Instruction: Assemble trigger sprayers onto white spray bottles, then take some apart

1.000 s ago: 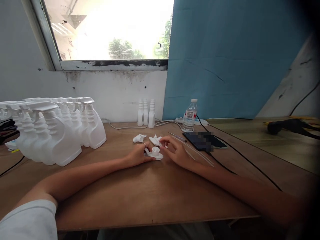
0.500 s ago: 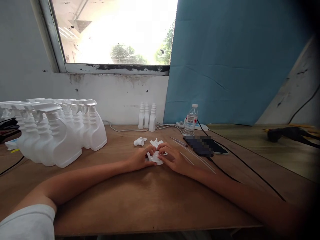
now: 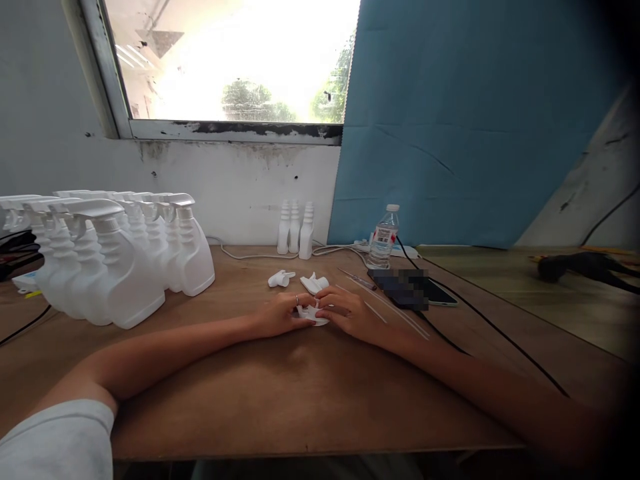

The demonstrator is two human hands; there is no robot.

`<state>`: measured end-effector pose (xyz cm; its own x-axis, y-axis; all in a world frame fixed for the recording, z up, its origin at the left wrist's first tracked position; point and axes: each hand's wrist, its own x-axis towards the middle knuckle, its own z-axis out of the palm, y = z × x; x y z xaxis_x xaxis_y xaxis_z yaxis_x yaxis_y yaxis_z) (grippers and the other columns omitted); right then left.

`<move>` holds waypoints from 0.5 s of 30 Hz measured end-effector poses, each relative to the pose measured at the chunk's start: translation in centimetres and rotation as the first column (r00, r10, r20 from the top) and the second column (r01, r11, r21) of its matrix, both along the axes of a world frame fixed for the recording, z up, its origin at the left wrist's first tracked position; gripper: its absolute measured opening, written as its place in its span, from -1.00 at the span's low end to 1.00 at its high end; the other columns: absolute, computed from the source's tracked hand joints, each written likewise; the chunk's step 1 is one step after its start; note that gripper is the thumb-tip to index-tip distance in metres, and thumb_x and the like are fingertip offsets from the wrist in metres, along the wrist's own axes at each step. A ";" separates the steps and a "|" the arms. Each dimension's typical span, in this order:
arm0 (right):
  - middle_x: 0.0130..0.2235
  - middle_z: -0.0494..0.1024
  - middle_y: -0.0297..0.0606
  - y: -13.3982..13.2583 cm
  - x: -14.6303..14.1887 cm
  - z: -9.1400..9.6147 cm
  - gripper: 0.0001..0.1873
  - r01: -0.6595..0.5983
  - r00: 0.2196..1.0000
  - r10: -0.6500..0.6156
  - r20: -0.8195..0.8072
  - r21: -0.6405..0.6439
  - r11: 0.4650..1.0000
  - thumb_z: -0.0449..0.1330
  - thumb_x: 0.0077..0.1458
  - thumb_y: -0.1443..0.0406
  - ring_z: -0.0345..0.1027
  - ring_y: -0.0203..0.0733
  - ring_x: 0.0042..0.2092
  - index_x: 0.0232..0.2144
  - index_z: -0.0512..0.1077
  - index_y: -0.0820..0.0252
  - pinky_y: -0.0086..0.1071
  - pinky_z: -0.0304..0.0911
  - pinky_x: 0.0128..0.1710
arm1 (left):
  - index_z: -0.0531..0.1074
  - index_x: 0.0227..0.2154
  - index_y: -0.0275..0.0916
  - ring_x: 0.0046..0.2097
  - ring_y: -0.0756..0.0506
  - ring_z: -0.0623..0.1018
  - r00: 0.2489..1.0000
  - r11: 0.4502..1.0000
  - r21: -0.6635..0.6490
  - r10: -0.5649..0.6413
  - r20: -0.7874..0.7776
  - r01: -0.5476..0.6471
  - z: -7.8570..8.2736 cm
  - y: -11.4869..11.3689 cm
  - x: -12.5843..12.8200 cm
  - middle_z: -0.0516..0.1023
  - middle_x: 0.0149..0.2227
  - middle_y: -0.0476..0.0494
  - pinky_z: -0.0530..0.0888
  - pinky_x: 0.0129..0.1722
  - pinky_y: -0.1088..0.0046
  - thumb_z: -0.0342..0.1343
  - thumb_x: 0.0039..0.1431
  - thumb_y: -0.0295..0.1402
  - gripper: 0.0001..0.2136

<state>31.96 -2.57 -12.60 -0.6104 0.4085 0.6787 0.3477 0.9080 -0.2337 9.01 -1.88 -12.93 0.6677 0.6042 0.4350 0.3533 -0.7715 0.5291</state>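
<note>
My left hand [image 3: 280, 315] and my right hand [image 3: 347, 312] meet at the middle of the wooden table [image 3: 280, 393], both closed on one small white spray trigger head [image 3: 313, 314] that rests on the wood. My fingers cover most of it. Two more loose white trigger heads [image 3: 281, 278] [image 3: 316, 283] lie just beyond my hands. A ring shows on my left hand.
Several white spray bottles [image 3: 125, 267] with triggers stand in a group at the left. Three small white bottles [image 3: 295, 230] stand by the wall. A water bottle [image 3: 383, 237], a dark phone [image 3: 413, 288], thin clear tubes [image 3: 395, 310] and black cables [image 3: 500, 340] lie to the right.
My fingers have closed further over the trigger head, whose round cap was plainly visible a second ago. The view shifted slightly.
</note>
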 end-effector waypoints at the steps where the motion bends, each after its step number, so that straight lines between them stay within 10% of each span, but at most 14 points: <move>1: -0.19 0.54 -0.18 -0.1 0.0 0.1 -0.85 -0.009 1.000 0.009 0.005 0.006 1.000 0.14 0.26 0.25 0.46 -0.19 -0.16 -0.33 0.48 0.13 -0.31 0.38 -0.15 | 0.47 -0.11 -0.21 -0.22 -0.05 0.51 1.000 1.000 -0.008 0.001 -0.006 -0.001 0.0 0.0 0.0 0.58 -0.19 -0.09 0.42 -0.18 0.46 0.20 0.14 -0.14 -0.68; 15: -0.13 0.53 -0.15 -0.9 -0.5 0.5 -0.86 -0.051 0.998 0.048 -0.031 -0.094 0.994 0.11 0.26 0.28 0.46 -0.21 -0.13 -0.29 0.47 0.15 -0.33 0.39 -0.11 | 0.45 -0.08 -0.17 -0.15 -0.08 0.53 0.998 0.995 0.089 -0.048 -0.028 0.050 0.0 -0.2 -0.2 0.55 -0.13 -0.12 0.44 -0.13 0.43 0.16 0.17 -0.24 -0.73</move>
